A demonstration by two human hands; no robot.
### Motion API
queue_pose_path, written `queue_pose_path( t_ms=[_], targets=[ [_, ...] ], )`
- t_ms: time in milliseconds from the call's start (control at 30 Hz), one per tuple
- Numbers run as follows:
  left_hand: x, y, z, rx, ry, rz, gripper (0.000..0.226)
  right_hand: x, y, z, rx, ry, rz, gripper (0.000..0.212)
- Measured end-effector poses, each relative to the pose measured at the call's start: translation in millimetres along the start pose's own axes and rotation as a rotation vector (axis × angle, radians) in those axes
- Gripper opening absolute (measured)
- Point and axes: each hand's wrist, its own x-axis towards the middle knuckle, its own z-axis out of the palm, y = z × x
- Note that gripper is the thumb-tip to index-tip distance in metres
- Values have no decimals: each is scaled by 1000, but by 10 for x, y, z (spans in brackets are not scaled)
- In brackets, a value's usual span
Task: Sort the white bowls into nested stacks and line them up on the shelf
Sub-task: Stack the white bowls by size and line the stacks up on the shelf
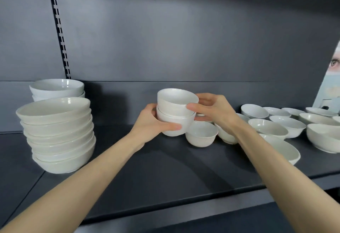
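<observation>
The shelf (165, 168) is plain dark grey. The back wall (184, 39) is dark grey-blue. The upper small bowl (173, 103) and the lower small bowl (184, 120) are plain white. The tall stack of bowls (58, 135) at the shelf's left edge looks creamy white. The loose bowls (267, 128) toward the right edge are white. The rail (60, 35) is black with a row of pale slots. The poster (329, 89) is pale blue.

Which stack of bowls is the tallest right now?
The front-left stack of wide bowls; the back-left stack and the held pair are far shorter.
</observation>
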Motion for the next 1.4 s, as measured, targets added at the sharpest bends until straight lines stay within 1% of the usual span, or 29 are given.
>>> queue_pose_path(
  t_ms=[67, 200, 400, 567, 667, 767, 833, 900, 1100, 1267, 1333, 1400],
  targets=[
    [146, 49, 204, 1, -15, 2, 74, 54, 38, -229, 3, 18, -1, 37],
    [464, 104, 628, 7, -32, 6, 76, 233, 147, -680, -64, 41, -12, 37],
    [996, 135, 1212, -35, -7, 17, 70, 687, 416, -1316, -30, 10, -5, 37],
    [1343, 97, 1525, 24, 47, -5, 70, 1075, 705, -1649, -3, -40, 22, 32],
    [1467, 7, 1627, 65, 89, -49, 72, 1246, 876, -1714, 29, -70, 51, 28],
    [1546, -53, 1678, 129, 128, -91, 95, 1366, 1004, -1744, 43, -104, 72, 32],
    [1588, -92, 1684, 169, 126, -105, 103, 1419, 1075, -1754, 34, -129, 80, 38],
    [1604, -120, 1688, 193, 103, -115, 100, 1455, 1139, -1773, 32, -148, 91, 40],
    [1594, -176, 1682, 261, 49, -153, 93, 1437, 1297, -1788, 96, -172, 116, 37],
    [1587, -239, 1626, 263, 3, -184, 105, 1432, 1341, -1739, 67, -187, 122, 40],
    [1574, -256, 1604, 263, -26, -195, 100, 1423, 1369, -1714, 54, -190, 128, 42],
    [1559, -293, 1597, 251, -32, -201, 89, 1415, 1388, -1697, 53, -190, 132, 43]
  ],
)
